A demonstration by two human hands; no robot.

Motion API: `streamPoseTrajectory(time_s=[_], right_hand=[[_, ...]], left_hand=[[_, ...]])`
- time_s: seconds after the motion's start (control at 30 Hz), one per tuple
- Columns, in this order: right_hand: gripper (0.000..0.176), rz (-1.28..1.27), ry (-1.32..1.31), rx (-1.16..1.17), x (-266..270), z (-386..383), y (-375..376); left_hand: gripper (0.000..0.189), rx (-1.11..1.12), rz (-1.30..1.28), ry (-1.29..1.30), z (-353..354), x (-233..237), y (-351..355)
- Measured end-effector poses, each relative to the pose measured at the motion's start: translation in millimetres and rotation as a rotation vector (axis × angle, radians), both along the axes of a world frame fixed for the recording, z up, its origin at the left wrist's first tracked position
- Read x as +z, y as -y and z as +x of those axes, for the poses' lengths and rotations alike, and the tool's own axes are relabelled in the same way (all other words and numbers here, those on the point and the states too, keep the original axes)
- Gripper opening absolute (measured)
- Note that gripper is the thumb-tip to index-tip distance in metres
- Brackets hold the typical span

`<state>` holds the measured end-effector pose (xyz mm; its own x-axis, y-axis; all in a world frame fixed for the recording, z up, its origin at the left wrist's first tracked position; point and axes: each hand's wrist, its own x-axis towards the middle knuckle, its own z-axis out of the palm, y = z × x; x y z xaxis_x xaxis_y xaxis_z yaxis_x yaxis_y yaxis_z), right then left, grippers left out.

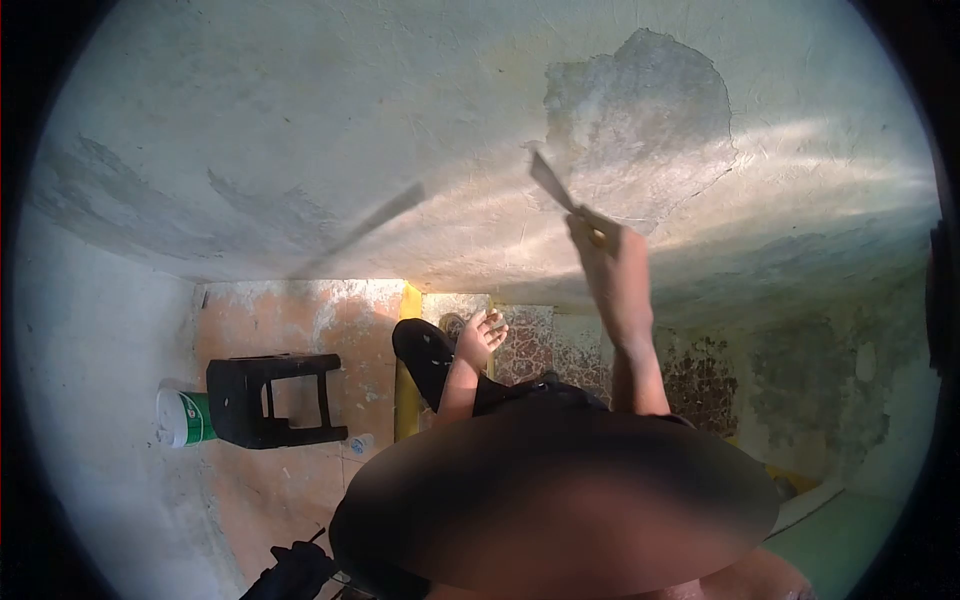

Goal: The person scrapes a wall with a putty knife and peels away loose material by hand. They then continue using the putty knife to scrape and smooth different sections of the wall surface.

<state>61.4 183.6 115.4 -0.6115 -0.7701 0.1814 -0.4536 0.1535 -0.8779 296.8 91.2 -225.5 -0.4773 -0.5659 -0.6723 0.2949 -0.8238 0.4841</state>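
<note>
My right hand [612, 262] is raised in front of the wall, its fingers closed around the handle of a putty knife [552, 182]. The thin flat blade points up and to the left, near the lower left edge of a bare grey patch [640, 115] where the paint has come off. A long shadow of the tool falls on the wall to the left. Lower down, my left hand [482, 338] hangs beside my dark-trousered knee [425, 355], fingers loosely spread and nothing in them.
On the worn orange floor [260, 320] to the left stands a black stool [275, 400], with a green and white bucket [185, 418] beside it. A yellow strip [408, 400] crosses the floor near my leg. A dark object [290, 572] lies at the bottom left.
</note>
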Motion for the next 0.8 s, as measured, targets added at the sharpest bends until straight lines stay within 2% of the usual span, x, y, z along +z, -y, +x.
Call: streamPoseTrajectory(time_s=[0.07,0.1,0.17,0.2,0.23,0.3,0.37,0.43,0.47,0.5,0.57,0.63,0.73,0.8], right_hand=[[0.032,0.053,-0.059,-0.159,1.4,-5.3,-7.0],[0.032,0.053,-0.062,-0.161,-9.2,-7.5,8.3],[0.032,0.066,-0.298,-0.076,-44.5,-12.7,46.8],[0.033,0.037,-0.285,-0.057,-41.5,-11.3,44.7],[0.033,0.026,-0.296,-0.053,-31.7,-14.3,40.7],[0.034,0.005,-0.022,-0.026,-21.6,-1.8,9.0],[0.033,0.03,-0.024,-0.078,-24.4,-11.7,-3.3],[0.033,-0.052,-0.2,-0.198,-22.9,-15.4,-1.6],[0.033,0.112,-0.007,-0.123,-19.8,-14.9,4.3],[0.032,0.04,-0.045,-0.055,-38.1,-11.9,27.0],[0.031,0.085,-0.31,-0.024,-60.2,-3.1,54.3],[0.03,0.02,-0.254,0.01,-41.6,-5.7,34.5],[0.031,0.068,-0.039,-0.101,-26.0,-9.0,-11.3],[0.03,0.108,-0.105,-0.19,-30.3,-17.8,-17.5]], left_hand=[[0.03,-0.012,0.008,0.04,-3.8,6.5,-0.2],[0.03,-0.014,0.009,0.038,-8.0,8.0,6.2],[0.027,-0.095,0.126,0.058,-11.2,4.4,12.8],[0.027,-0.096,0.059,0.035,-9.5,-9.5,12.4],[0.027,-0.09,0.049,0.024,-19.3,-4.2,18.4],[0.028,-0.088,-0.01,0.035,-8.7,2.6,9.3],[0.029,-0.085,-0.02,0.015,-7.4,3.4,5.2],[0.029,-0.103,-0.028,0.025,-10.2,7.8,5.3],[0.031,-0.104,0.0,0.055,-12.0,9.7,7.8],[0.031,-0.1,0.002,0.057,-14.8,12.1,11.0],[0.032,-0.081,0.022,0.043,-12.3,14.8,11.0],[0.035,-0.05,0.018,0.063,-20.6,27.2,18.1],[0.039,0.006,-0.008,0.009,-6.4,24.2,9.8],[0.042,-0.032,-0.015,0.016,-8.7,25.7,6.9]])
